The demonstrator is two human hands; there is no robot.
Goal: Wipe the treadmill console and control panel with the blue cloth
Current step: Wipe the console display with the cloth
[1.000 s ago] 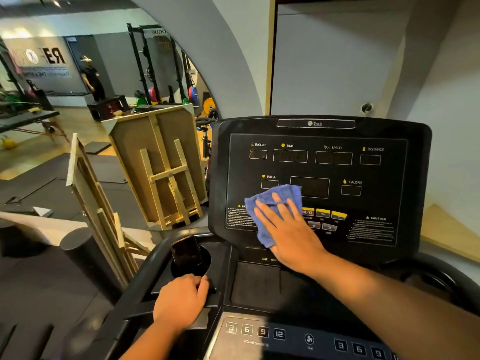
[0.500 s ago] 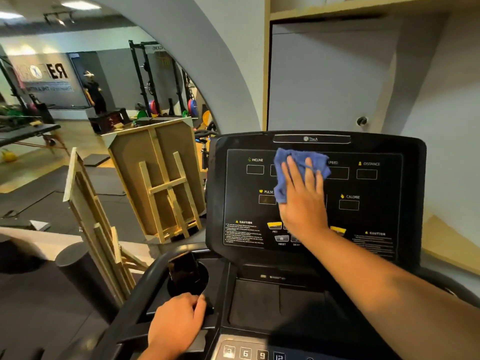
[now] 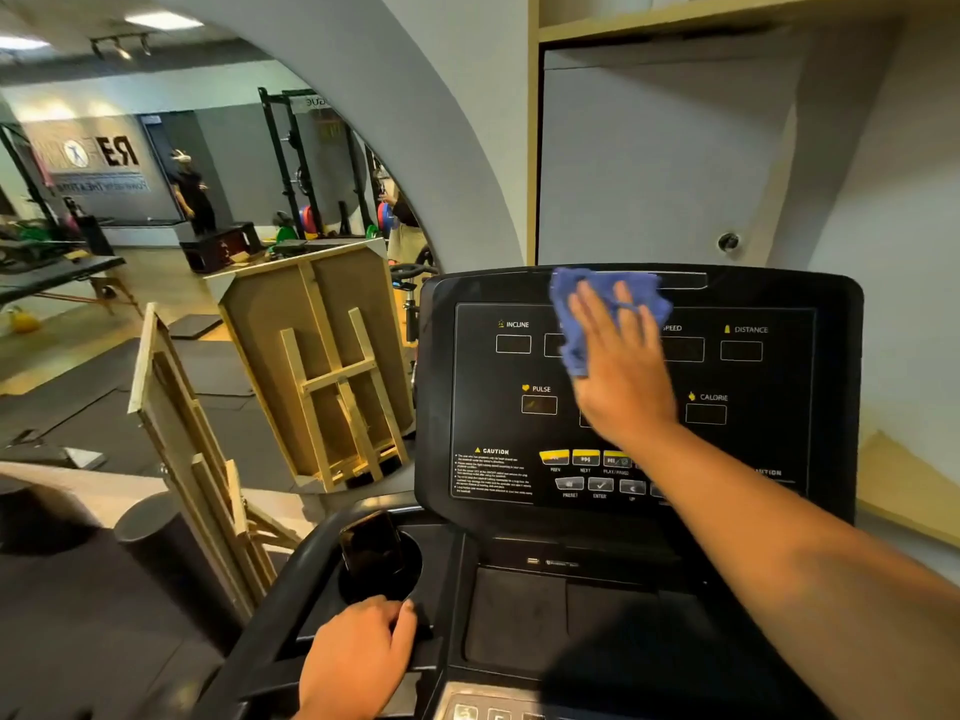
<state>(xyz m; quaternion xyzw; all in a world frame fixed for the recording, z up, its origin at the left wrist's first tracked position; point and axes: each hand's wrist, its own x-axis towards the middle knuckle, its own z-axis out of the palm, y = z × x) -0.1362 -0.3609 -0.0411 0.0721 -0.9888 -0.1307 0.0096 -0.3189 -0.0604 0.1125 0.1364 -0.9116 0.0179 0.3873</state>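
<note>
The black treadmill console (image 3: pixel 831 387) stands upright in front of me, with labelled display windows and a row of yellow and grey buttons (image 3: pixel 584 458). My right hand (image 3: pixel 621 366) lies flat against the upper middle of the panel, pressing the blue cloth (image 3: pixel 574 324) onto it. The cloth reaches the console's top edge and covers the window between INCLINE and SPEED. My left hand (image 3: pixel 358 659) grips the black handrail (image 3: pixel 291 600) at the lower left, just below the cup holder.
A dark phone (image 3: pixel 371 545) stands in the cup holder. A lower control strip (image 3: pixel 483 709) with keys shows at the bottom edge. Wooden frames (image 3: pixel 322 366) lean to the left beside a large mirror. A grey wall and a cabinet lie behind the console.
My right hand has slid the cloth up the panel, from the button row through the middle to the top edge. My left hand has stayed on the handrail.
</note>
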